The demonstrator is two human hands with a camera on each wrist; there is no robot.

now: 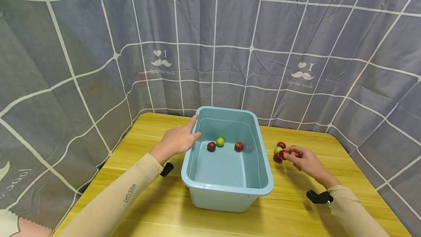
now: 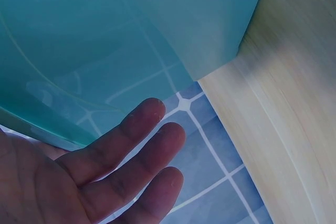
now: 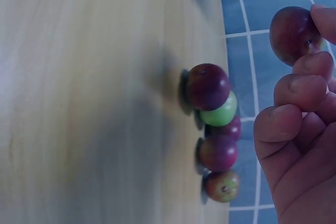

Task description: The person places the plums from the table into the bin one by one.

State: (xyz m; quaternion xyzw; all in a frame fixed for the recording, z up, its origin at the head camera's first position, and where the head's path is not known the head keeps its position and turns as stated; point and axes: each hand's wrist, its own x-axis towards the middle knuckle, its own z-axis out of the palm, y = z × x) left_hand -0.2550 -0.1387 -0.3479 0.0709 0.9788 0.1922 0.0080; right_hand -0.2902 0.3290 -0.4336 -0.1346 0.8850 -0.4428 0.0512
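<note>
A light blue plastic tub holds two dark red plums and one yellow-green fruit. My left hand rests on the tub's left rim, index finger stretched along it and thumb over the inside. In the left wrist view, the other fingers extend loosely beside the outer wall. To the right of the tub, my right hand pinches a dark red plum between thumb and fingertips, raised off the table. Close by lie several more plums and a green fruit, partly hidden behind one.
The tub stands mid-table on a yellow wood-grain tabletop. A grey curtain with white grid lines hangs behind and on both sides. Black wrist devices sit at both sleeves.
</note>
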